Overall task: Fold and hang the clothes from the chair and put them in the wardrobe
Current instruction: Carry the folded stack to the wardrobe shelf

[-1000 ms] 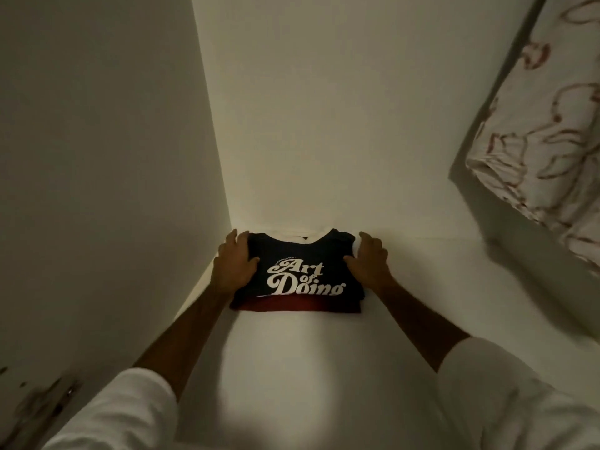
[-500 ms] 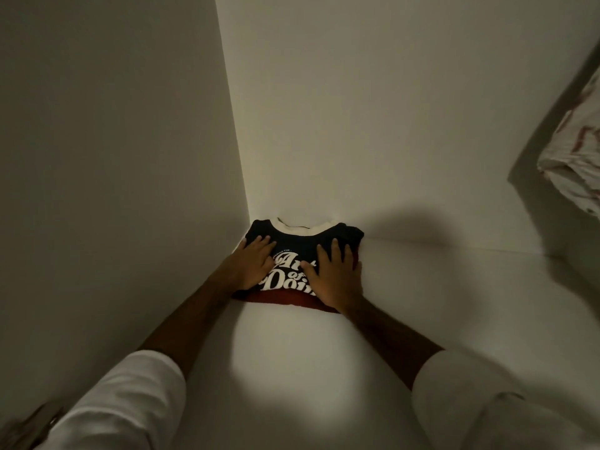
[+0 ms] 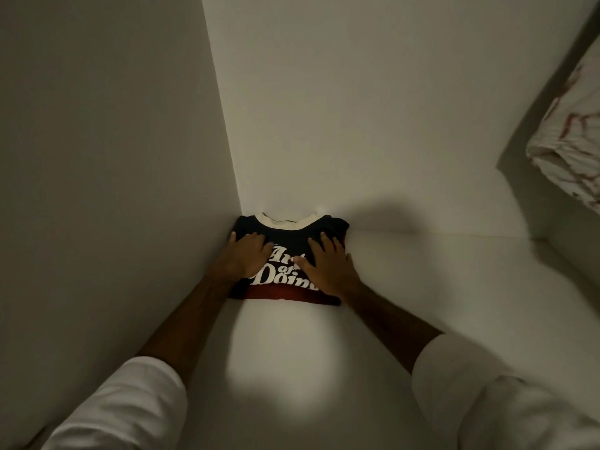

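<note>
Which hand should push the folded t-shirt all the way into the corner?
Probably the right hand. It lies flat on the folded t-shirt at its open side, so it could nudge it toward the side wall. The left hand is squeezed against that wall, with little room to push.

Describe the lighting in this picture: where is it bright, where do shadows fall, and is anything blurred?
Head view: dim overall; a soft bright patch lies on the white shelf in front of the folded shirt; a shadow falls right of the shirt on the back wall; the patterned fabric at right is slightly blurred, as are the edges of both hands.
</note>
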A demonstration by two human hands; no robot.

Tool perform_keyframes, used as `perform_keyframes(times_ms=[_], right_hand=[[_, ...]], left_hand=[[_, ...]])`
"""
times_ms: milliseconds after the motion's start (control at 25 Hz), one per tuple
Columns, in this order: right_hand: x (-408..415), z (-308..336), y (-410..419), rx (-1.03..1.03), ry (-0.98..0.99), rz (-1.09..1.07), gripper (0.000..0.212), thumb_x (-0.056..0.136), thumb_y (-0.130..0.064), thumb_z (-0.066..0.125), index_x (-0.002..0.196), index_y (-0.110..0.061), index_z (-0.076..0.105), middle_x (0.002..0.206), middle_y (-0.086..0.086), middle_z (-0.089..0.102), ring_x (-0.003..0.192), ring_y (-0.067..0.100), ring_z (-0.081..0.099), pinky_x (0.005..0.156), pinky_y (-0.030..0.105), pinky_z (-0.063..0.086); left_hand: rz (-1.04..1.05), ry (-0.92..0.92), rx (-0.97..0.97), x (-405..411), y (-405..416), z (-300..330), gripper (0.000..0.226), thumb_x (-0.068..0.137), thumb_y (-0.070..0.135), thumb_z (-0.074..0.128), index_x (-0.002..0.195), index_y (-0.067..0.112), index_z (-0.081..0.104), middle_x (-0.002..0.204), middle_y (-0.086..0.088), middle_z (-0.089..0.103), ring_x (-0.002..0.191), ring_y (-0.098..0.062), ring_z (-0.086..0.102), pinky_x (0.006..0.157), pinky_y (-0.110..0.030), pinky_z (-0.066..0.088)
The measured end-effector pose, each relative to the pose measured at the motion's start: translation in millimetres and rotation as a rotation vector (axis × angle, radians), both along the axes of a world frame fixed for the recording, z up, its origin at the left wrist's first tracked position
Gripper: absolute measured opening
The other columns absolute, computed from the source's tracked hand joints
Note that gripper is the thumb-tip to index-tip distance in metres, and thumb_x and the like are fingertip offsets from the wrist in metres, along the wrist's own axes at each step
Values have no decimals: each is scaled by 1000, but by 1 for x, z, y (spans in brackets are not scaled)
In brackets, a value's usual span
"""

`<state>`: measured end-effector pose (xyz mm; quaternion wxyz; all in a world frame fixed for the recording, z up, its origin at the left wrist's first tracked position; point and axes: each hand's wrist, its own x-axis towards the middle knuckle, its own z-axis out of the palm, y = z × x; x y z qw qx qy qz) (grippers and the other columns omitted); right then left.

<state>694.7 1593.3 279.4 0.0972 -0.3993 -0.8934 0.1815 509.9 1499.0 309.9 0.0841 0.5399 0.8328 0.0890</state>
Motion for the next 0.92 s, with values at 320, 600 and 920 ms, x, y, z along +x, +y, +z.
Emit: perform_keyframes(times_ms=[320, 600, 920], right_hand=[[156, 5, -24, 217, -132, -89, 85, 98, -71, 25, 163, -23, 1, 171, 7, -5, 157, 29, -1, 126, 52, 5], [347, -12, -154, 209, -175, -289, 107, 79, -88, -2, 163, -22, 6, 171, 7, 2, 157, 29, 2, 126, 53, 6], [502, -50, -377, 146, -206, -396, 118, 69, -90, -19, 163, -23, 3, 171, 7, 1, 157, 29, 0, 125, 59, 3]], left_hand=[[-327, 289, 167, 133, -22, -12, 89, 91, 73, -3, 161, 21, 13, 170, -4, 11, 157, -21, 6, 125, -56, -1], [-546, 345, 129, 295, -92, -32, 113, 73, 78, -34, 162, 21, 7, 170, -6, 5, 157, -24, 0, 124, -57, -7], [-721, 378, 270, 457, -276, -81, 79, 99, 64, 17, 156, 12, 35, 163, -14, 32, 152, -32, 27, 120, -66, 13]])
